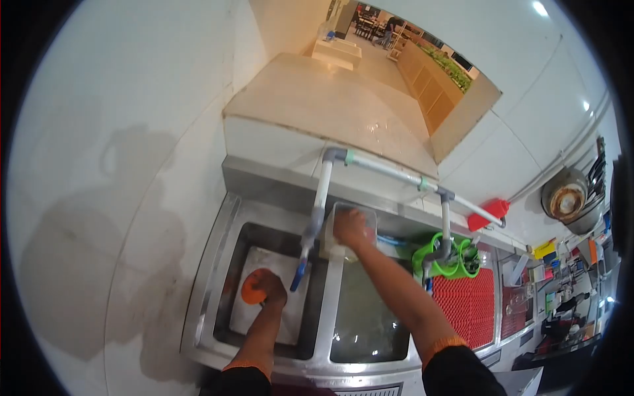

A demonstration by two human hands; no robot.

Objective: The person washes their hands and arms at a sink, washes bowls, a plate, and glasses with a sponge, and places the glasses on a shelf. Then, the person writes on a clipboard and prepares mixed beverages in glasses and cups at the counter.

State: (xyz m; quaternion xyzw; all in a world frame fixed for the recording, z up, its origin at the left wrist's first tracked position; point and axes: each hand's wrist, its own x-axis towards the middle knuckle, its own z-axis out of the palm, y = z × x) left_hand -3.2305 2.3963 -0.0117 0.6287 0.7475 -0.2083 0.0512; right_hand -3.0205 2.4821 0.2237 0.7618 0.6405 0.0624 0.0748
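Over the left sink basin, my left hand grips an orange bowl by its side. My right hand reaches into a clear plastic container at the back of the sink, between the two basins. Its fingers look curled, and whatever they grasp inside is hidden. Between my hands, a tap with a blue lever hangs from a white pipe. Cloudy water fills the right basin below my right forearm.
Green caddies with utensils stand right of the basins, beside a red ribbed mat. A red bottle lies on the ledge. Behind the sink is a pass-through counter. Pans hang on the right wall. A person stands far beyond.
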